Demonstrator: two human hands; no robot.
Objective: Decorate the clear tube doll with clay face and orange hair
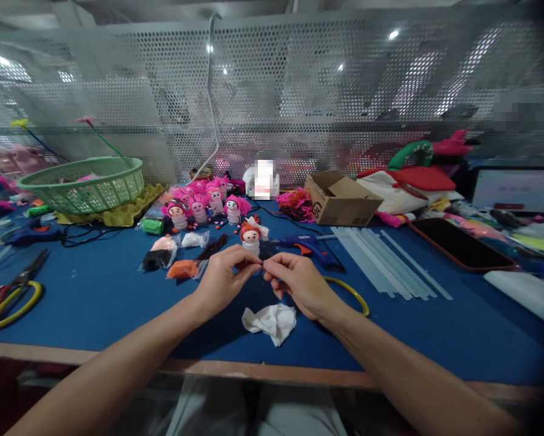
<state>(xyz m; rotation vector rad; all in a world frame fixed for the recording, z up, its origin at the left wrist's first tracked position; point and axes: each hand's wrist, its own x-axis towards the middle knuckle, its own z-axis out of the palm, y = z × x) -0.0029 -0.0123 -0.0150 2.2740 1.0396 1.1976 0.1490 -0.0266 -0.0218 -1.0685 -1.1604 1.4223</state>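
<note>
My left hand (229, 269) and my right hand (294, 278) meet above the blue table (94, 303), fingertips pinched together on a tiny dark piece I cannot make out. Just behind the fingers stands a small doll (251, 237) with orange-red hair and a white bow. A crumpled white tissue (272, 321) lies on the table below my hands. A blue glue gun (311, 247) rests to the right of the doll. Small bags of coloured clay (174, 257) lie to the left of my left hand.
Several pink-haired dolls (206, 206) stand at the back. A green basket (88, 181) sits on yellow egg trays at the left, scissors (15, 290) near the left edge. A cardboard box (340, 200), clear glue sticks (381, 260), a phone (460, 242) and a yellow ring (351, 293) lie right.
</note>
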